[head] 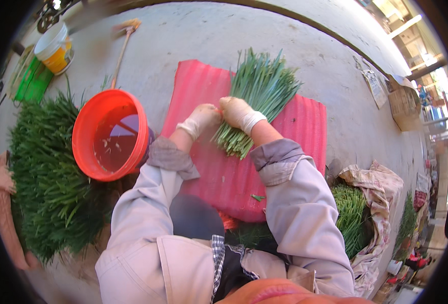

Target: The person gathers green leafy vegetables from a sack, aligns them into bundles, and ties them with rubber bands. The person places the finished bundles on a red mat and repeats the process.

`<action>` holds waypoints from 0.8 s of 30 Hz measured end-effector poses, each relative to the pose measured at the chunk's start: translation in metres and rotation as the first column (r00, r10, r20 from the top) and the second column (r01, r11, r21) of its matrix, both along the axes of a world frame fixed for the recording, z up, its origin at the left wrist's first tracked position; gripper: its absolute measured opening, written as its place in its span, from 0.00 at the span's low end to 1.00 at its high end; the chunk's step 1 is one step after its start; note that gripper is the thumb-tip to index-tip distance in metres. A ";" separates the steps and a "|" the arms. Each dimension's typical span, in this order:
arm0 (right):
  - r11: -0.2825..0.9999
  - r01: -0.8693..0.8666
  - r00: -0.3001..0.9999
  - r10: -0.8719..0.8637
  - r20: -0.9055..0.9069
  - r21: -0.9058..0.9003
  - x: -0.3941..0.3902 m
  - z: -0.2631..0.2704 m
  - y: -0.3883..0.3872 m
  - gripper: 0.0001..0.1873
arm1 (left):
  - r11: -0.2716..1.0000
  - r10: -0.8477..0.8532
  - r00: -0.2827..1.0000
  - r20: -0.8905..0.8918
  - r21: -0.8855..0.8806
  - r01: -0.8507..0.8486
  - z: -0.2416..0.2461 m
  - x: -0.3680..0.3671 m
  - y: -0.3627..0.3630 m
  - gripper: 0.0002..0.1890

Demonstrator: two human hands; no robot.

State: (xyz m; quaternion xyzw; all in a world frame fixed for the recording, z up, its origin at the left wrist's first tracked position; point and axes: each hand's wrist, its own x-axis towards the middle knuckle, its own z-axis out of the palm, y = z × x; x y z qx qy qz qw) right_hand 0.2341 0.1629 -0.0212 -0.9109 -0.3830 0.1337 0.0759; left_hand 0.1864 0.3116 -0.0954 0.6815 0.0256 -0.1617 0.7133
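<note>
My left hand (204, 118) and my right hand (240, 112), both in pale gloves, meet over the left side of a bunch of long green leaves that look like garlic chives (263, 89). Between their closed fingertips shows a bit of red tie (219, 111); most of it is hidden by the gloves. The bunch lies slantwise, cut stem ends towards me and leaf tips pointing away. Beneath it is a low work surface with a ribbed pink cover (300, 129). A small green scrap (258, 197) rests near its front edge.
To the left, an orange-red bucket (80, 152) holds water with floating bits, beside a large heap of green leaves (49, 171). Farther off are a broom (121, 53), a white-and-yellow bucket (54, 51) and a green crate (33, 81). At right, a patterned cloth (383, 201) borders more cut stems (347, 209).
</note>
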 end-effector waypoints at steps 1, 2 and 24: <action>0.999 -0.015 0.999 0.016 0.032 -0.031 -0.003 0.000 -0.002 0.12 | 1.000 -0.027 0.999 0.035 0.004 0.027 -0.003 -0.005 0.005 0.03; 0.999 -0.033 0.998 0.033 0.049 -0.005 -0.005 0.001 -0.004 0.10 | 0.999 -0.054 0.996 0.071 0.009 0.053 -0.005 -0.008 0.010 0.03; 0.986 0.015 1.000 -0.019 0.023 0.163 -0.008 -0.006 -0.022 0.07 | 0.654 -0.035 0.943 -0.331 -0.721 -0.229 0.011 -0.013 0.011 0.08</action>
